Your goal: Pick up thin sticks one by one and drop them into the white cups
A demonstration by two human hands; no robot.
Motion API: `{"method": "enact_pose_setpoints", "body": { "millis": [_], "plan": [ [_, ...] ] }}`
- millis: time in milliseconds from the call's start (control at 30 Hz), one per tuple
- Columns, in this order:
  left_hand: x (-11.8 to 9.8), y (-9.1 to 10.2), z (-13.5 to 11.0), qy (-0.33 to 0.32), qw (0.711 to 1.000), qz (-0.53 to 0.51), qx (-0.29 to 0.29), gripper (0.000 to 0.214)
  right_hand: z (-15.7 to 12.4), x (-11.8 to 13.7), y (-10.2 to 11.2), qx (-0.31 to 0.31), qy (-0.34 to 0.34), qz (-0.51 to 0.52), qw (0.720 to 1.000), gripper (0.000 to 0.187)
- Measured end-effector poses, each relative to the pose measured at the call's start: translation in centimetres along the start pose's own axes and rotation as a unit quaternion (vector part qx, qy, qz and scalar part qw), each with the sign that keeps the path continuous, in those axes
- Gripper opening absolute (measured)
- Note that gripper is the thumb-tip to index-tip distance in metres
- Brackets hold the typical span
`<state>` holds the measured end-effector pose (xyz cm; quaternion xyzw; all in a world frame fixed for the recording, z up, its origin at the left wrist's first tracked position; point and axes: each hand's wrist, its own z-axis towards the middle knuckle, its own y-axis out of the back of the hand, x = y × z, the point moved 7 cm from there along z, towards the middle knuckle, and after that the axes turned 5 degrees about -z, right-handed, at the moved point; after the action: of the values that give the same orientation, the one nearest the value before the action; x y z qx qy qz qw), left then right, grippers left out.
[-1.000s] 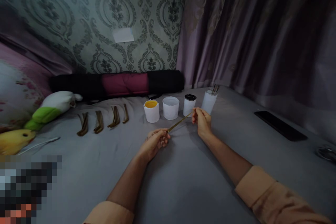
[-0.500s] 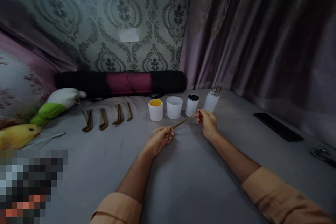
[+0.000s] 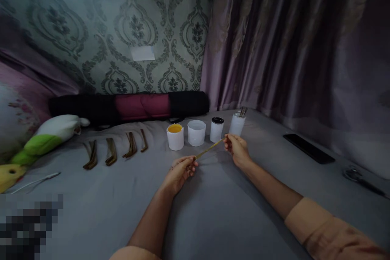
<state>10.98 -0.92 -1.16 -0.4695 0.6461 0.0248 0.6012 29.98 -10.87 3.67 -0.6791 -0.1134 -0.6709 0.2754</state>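
Observation:
A thin yellowish-brown strip (image 3: 209,149) is stretched between my two hands, slanting up to the right above the grey sheet. My left hand (image 3: 183,172) pinches its nearer end between thumb and fingers. At the farther end, my right hand (image 3: 237,148) closes on the strip with its fingertips. Just beyond the strip stand white-wrapped cups: one with yellow contents (image 3: 175,140), one with a pale inside (image 3: 196,135) and one with black contents (image 3: 216,132). A white jar (image 3: 237,125) holding several thin sticks is behind my right hand. Bent brown strips (image 3: 111,152) lie in small groups to the left.
On the right lie a flat black object (image 3: 308,148) and a watch-like item (image 3: 355,174). Plush toys (image 3: 45,136) and a white cable (image 3: 36,183) are at the left. A long black and maroon roll (image 3: 140,106) lies against the wall, with a curtain (image 3: 258,48) beside it.
My view has shifted, so the cups, brown strips and roll appear lower and farther left. Both hands keep hold of the strip in nearly the same pose.

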Motion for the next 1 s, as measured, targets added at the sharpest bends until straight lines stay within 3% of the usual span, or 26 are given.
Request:
{"method": "enact_pose_setpoints", "body": {
  "millis": [500, 1000],
  "plan": [
    [-0.1, 0.2, -0.2, 0.012, 1.0, -0.003, -0.012, 0.015, 0.4, 1.5, 2.1, -0.025, 0.006, -0.024, 0.999, 0.018],
    [-0.4, 0.8, -0.1, 0.016, 0.997, -0.066, -0.024, 0.01, 3.1, 9.1, 8.3, -0.113, 0.077, -0.068, 0.988, 0.009]
  ]
}}
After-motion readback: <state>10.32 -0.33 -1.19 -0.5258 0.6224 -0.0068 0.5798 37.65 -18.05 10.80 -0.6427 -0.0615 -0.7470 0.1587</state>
